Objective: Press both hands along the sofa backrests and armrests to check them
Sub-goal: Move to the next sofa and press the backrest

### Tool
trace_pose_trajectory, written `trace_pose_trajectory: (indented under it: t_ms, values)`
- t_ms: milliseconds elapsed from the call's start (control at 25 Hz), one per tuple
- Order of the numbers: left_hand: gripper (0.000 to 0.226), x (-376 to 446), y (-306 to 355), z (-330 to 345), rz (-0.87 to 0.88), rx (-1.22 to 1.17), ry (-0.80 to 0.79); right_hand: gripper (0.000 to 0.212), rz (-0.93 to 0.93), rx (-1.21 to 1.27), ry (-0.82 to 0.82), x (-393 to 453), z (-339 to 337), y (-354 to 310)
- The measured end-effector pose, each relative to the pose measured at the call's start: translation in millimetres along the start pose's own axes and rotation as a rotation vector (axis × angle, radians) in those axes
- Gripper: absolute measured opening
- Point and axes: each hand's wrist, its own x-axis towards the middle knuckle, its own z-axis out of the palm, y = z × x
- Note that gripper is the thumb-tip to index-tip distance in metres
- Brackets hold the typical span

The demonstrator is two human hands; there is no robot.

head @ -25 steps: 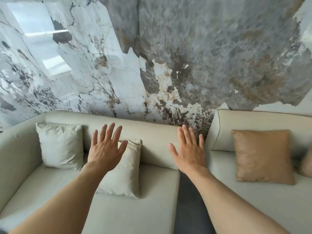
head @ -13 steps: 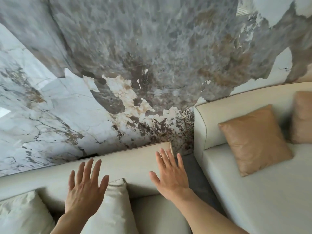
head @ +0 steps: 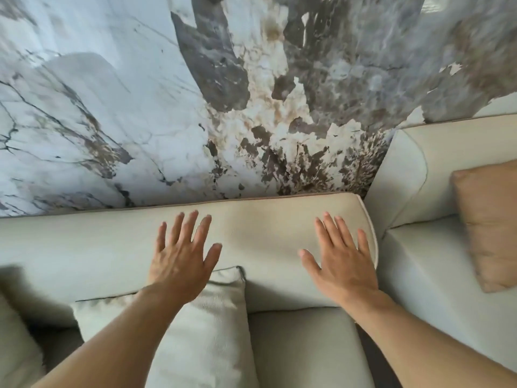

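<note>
Both hands, left hand (head: 183,261) and right hand (head: 342,261), lie flat (fingers spread) on the backrest (head: 257,233).

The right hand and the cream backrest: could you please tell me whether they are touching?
Cannot tell. In the head view the right hand lies spread and flat over the cream backrest near its end, but the view from above shows neither a dent nor a clear gap.

Backrest (head: 251,233) top unobstructed between hands; pale cushion (head: 207,331) propped near, marble wall (head: 195,121) directly behind.
</note>
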Motion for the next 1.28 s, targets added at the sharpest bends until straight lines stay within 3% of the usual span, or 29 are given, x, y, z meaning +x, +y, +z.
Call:
trace_pose_trajectory:
  t_ms: [280, 600, 1280]
  values:
    - [0.068, 42, 12, 77, 0.025, -0.103, 0.088, 0.072, -0.033, -0.004, 0.068, 50, 52, -1]
    - [0.061, 60, 13, 117, 0.023, -0.01, 0.369, 0.073, -0.1, 0.007, 0.269, 71, 89, 9]
    - [0.062, 125, 12, 130, -0.041, 0.025, 0.456, 0.068, -0.142, -0.023, 0.322, 156, 101, 14]
